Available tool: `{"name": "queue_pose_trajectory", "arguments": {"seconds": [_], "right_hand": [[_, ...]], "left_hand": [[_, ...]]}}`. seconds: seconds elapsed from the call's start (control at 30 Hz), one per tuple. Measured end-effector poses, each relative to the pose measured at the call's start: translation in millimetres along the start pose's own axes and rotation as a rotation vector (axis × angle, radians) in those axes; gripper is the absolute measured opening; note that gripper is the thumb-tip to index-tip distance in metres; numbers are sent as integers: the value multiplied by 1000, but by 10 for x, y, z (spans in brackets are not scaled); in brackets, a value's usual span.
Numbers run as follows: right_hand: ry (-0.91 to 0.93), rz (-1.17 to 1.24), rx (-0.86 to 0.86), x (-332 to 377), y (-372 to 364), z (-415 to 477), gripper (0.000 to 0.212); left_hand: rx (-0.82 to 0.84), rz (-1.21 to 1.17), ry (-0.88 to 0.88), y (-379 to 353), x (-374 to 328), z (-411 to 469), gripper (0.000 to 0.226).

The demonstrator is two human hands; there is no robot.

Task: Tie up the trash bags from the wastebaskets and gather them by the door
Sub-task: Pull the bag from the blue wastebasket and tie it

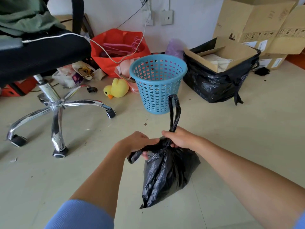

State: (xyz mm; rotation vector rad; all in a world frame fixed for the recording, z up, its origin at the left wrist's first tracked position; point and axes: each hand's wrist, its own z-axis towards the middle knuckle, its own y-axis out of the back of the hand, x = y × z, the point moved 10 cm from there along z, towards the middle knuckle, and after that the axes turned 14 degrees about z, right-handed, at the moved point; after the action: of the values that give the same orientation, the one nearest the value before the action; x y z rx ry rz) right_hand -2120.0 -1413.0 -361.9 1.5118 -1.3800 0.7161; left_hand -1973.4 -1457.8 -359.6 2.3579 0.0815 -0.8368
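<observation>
Head view: black trash bag (166, 176) neck clenched in curled fingers of right hand (179, 139) (one handle loop (175, 111) stands above them), fingers of left hand (137, 142) gripping the other handle (137, 155).

Count log, head view.
- Hands: two are showing, one left hand (138, 141) and one right hand (179, 138).
- Black bags: two are lying in view, one small trash bag (165, 176) and one large black bag (212, 86).
- Handle loops (175, 109) on the small bag: two are showing.
- Blue wastebasket (157, 83): one is standing.
- Yellow duck toy (118, 88): one is lying.
- Office chair (41, 53): one is standing, with four casters showing.
- Red bag (105, 61): one is sitting; the pink hangers inside are overlapping, so their count is not resolvable.
- Wall sockets (148, 18): two are showing.
- Cardboard boxes (252, 19): at least four are showing.
</observation>
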Motion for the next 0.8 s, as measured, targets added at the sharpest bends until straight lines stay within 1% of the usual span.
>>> {"name": "queue_pose_trajectory", "arguments": {"seconds": [0.03, 0.1, 0.17, 0.23, 0.27, 0.33, 0.37, 0.4, 0.47, 0.5, 0.53, 0.6, 0.67, 0.8], "right_hand": [[-25, 6, -31, -29, 62, -10, 31], [-115, 55, -83, -151, 168, -37, 32], [-192, 160, -93, -258, 202, -77, 30], [-244, 333, -57, -318, 162, -88, 27], [-266, 426, -38, -332, 143, -92, 25], [-297, 580, 0, -336, 119, -93, 21], [-303, 641, 27, -325, 104, -90, 21], [-305, 695, 59, -307, 86, -89, 22], [-305, 780, 118, -260, 47, -96, 28], [-304, 806, 137, -238, 39, -99, 31], [-301, 821, 146, -223, 38, -100, 33], [-292, 837, 154, -202, 57, -103, 34], [-286, 838, 176, -180, 65, -117, 31], [-277, 791, 273, -122, 16, -186, 20]], "left_hand": [[1, -108, -4, 19, -4, 13, 47], [-75, -454, -10, 187, 8, 66, 30], [-160, -782, -11, 347, 40, 82, 22], [-195, -1043, -10, 371, 73, 77, 24], [-181, -1147, -9, 324, 70, 68, 28], [-128, -1245, -6, 186, 48, 60, 37], [-104, -1222, -9, 126, 31, 58, 39], [-77, -1144, -23, 73, -7, 56, 41], [-16, -855, -60, -23, -125, 40, 44], [6, -701, -89, -59, -205, 28, 40], [1, -573, -124, -70, -278, 25, 32], [-82, -381, -146, -28, -331, 39, 13], [-156, -283, -122, 6, -292, 69, 13], [-171, -249, -76, -40, -189, 114, 20]]}}
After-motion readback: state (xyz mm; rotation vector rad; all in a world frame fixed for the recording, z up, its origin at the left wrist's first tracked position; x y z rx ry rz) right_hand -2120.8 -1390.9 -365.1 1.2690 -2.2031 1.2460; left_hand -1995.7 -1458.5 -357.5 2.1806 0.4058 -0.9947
